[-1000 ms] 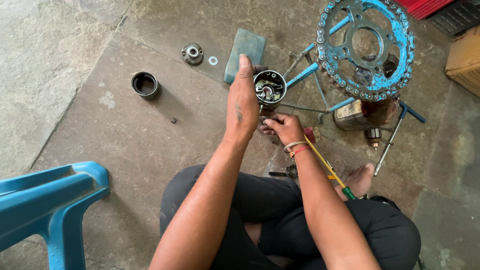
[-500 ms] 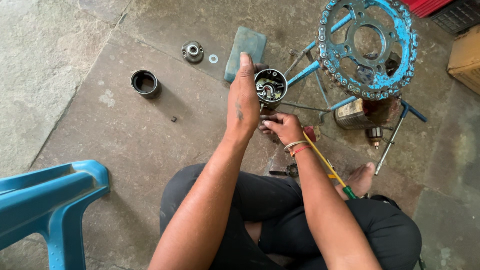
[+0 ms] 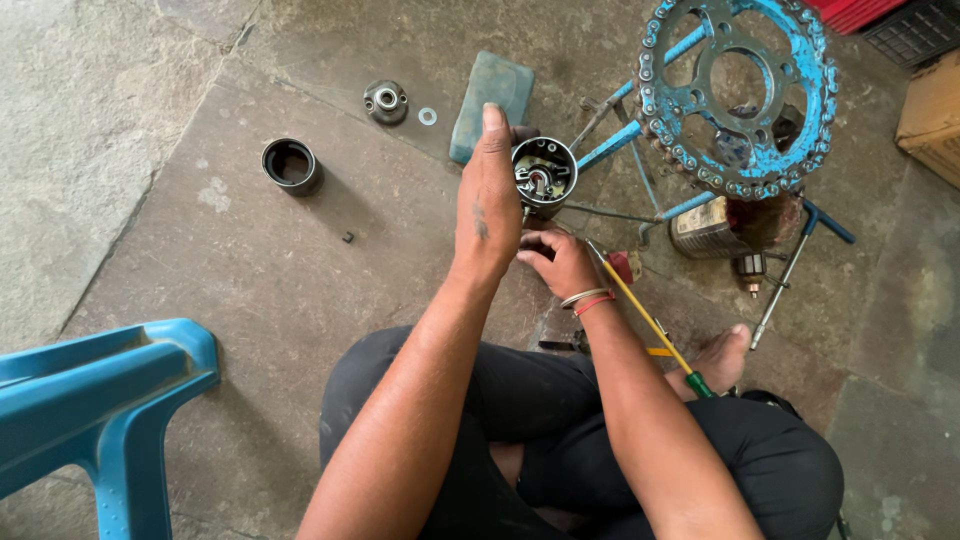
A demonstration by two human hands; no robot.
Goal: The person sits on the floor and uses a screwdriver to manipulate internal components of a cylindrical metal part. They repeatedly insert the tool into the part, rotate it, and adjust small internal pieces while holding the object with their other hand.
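Gripping a round metal motor housing (image 3: 543, 176) from its near-left side, the left hand (image 3: 488, 205) holds it raised above the stone floor (image 3: 250, 290), open end toward the camera so the contacts and shaft inside show. Its long axis runs roughly up toward the viewer. The right hand (image 3: 556, 262) sits just below the housing, fingers curled closed at its underside; whether they pinch a small part there I cannot tell. A yellow-shafted screwdriver with a green handle (image 3: 648, 322) lies along the right wrist, slanting away from the housing toward the person's knee. The left hand is the nearer of the 2 to the housing's rim.

Left of the housing, well apart, a black ring (image 3: 291, 165) lies on the floor. Beyond the housing lie a small round end cap (image 3: 385, 101), 1 washer (image 3: 427, 116) and a grey-green block (image 3: 491, 105). Right of the housing stands a blue sprocket with chain (image 3: 740, 90). Far left of the housing, a blue plastic stool (image 3: 95, 400) edges in. The person sits cross-legged on worn, stained stone.
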